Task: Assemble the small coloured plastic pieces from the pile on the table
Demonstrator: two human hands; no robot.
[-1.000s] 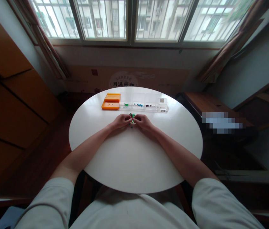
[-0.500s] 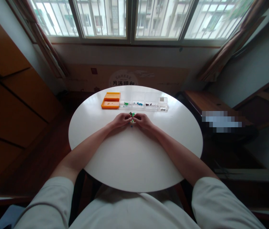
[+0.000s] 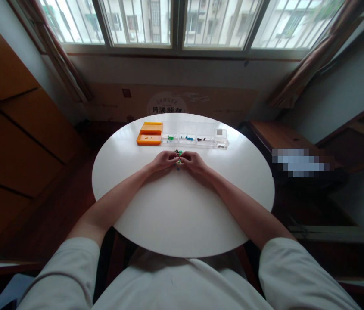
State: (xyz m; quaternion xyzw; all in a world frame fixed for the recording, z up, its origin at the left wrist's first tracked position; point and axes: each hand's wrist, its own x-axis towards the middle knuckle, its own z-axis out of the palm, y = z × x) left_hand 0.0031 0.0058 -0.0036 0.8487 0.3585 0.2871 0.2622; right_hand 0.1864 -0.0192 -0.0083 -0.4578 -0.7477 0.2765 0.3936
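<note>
At the middle of the white table (image 3: 182, 215), my left hand (image 3: 165, 160) and my right hand (image 3: 194, 161) meet with fingers pinched. Between their fingertips is a small cluster of plastic pieces (image 3: 178, 152), mostly green with some dark brown and red. It looks like tiny building bricks, but the fingers hide part of it. Pale and green bits show just below the fingertips, and a tiny dark blue piece (image 3: 178, 168) is just beneath the hands.
Beyond the hands stands an orange tray (image 3: 140, 142) with a few tiny orange bits. Joined on its right are clear compartments (image 3: 212, 144), holding green pieces (image 3: 170, 138), blue pieces (image 3: 188, 138), dark pieces and grey pieces. A wooden bench (image 3: 266, 133) stands to the right.
The whole view has shifted slightly, with the table and hands a little higher in the picture. Both hands stay pinched at the cluster; only slight finger movement shows.
</note>
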